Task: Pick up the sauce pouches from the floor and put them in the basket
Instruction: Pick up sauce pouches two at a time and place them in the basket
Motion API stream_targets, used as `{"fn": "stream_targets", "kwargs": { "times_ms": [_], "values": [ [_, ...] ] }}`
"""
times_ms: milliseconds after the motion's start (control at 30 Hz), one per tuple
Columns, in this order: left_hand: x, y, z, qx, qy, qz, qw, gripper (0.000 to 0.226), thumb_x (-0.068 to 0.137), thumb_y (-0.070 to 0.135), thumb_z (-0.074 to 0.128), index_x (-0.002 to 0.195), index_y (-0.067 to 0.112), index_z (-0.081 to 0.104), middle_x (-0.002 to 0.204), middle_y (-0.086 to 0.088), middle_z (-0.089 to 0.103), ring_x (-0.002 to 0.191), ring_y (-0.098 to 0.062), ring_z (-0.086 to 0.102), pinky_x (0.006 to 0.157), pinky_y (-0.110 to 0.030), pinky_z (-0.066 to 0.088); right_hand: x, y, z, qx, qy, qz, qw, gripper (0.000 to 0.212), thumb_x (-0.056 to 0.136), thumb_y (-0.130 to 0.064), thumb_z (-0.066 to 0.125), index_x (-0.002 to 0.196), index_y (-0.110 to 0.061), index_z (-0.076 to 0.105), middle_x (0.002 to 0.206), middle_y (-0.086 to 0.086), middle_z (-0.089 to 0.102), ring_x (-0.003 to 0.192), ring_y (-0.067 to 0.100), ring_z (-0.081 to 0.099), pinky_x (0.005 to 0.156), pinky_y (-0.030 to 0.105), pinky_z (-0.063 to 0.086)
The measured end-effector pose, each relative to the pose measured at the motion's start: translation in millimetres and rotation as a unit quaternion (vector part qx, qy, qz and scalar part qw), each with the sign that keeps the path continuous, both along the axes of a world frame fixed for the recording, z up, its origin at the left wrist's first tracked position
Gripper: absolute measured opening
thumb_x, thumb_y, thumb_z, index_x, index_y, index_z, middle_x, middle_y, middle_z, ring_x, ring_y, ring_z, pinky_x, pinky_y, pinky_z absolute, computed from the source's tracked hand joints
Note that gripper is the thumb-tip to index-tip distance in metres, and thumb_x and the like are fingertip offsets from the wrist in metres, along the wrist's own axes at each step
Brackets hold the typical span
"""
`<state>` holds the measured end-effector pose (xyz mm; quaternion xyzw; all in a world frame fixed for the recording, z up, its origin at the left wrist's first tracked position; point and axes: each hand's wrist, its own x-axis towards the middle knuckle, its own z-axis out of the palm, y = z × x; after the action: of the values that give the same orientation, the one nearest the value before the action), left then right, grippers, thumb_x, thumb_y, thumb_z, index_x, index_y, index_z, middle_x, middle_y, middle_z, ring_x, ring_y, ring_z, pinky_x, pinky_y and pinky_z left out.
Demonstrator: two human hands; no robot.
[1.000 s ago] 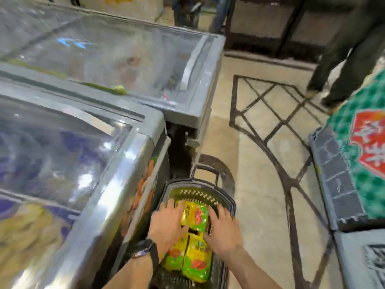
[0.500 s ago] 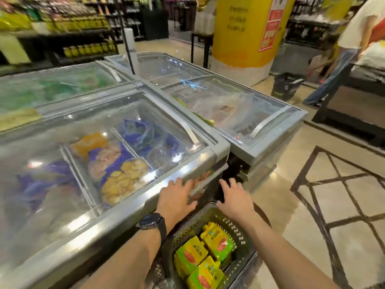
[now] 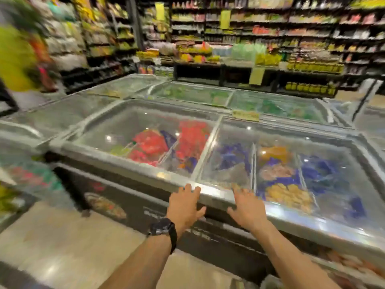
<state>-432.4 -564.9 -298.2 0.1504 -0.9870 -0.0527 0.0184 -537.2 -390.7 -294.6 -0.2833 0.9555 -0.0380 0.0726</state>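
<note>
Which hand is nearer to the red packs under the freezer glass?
Left. The left hand is at the freezer's front rim, just in front of the red packs; the right hand is further right, nearer the blue packs.

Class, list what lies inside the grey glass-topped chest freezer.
Inside the grey glass-topped chest freezer, through its lid: red packets, blue packets and yellow pieces between dividers. Glare and blur hide labels and anything underneath.

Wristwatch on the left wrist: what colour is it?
The wristwatch is black; the head view shows it best.
</note>
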Motion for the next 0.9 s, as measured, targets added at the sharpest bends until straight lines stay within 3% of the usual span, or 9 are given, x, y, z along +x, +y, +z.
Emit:
{"fn": "stream_targets", "kwargs": {
  "times_ms": [167,333,467,633,900],
  "values": [
    [188,-126,-6,0.016,0.0,0.228,0.974,0.058,0.093,0.056,0.05,0.141,0.024,0.039,0.133,-0.007,0.05,0.118,-0.031,0.052,0.091,-0.043,0.046,116,-176,7,-0.02,0.012,0.195,0.981,0.065,0.092,-0.048,0.055,0.148,-0.024,0.03,0.146,0.004,0.038,0.129,0.025,0.046,0.097,0.039,0.047],
    [396,-194,-11,0.045,-0.006,0.435,0.899,0.06,0.093,0.058,0.049,0.142,0.024,0.039,0.131,-0.007,0.052,0.117,-0.031,0.054,0.089,-0.042,0.046,265,-312,4,-0.018,-0.012,0.362,0.932,0.069,0.091,-0.053,0.053,0.149,-0.025,0.028,0.148,0.004,0.035,0.132,0.025,0.044,0.094,0.038,0.051],
    [505,-230,-6,0.045,-0.002,0.542,0.839,0.06,0.093,0.057,0.049,0.142,0.025,0.038,0.134,-0.006,0.052,0.118,-0.029,0.054,0.092,-0.04,0.047,359,-385,3,-0.003,-0.04,0.456,0.889,0.063,0.09,-0.05,0.052,0.145,-0.026,0.033,0.144,0.003,0.038,0.131,0.026,0.044,0.099,0.04,0.046],
    [554,-283,-8,0.039,-0.008,0.598,0.8,0.06,0.092,0.062,0.046,0.14,0.028,0.038,0.132,-0.003,0.051,0.117,-0.026,0.055,0.091,-0.04,0.051,408,-471,-6,0.025,-0.06,0.51,0.858,0.069,0.091,-0.048,0.052,0.15,-0.024,0.027,0.145,0.005,0.038,0.131,0.026,0.045,0.095,0.038,0.046],
    [539,-426,-5,0.048,-0.027,0.609,0.791,0.063,0.094,0.06,0.045,0.145,0.027,0.035,0.135,-0.005,0.05,0.117,-0.026,0.055,0.093,-0.039,0.05,423,-642,-13,0.042,-0.063,0.549,0.833,0.073,0.092,-0.047,0.052,0.154,-0.024,0.023,0.151,0.007,0.034,0.136,0.027,0.041,0.1,0.039,0.044]
  ]
}}
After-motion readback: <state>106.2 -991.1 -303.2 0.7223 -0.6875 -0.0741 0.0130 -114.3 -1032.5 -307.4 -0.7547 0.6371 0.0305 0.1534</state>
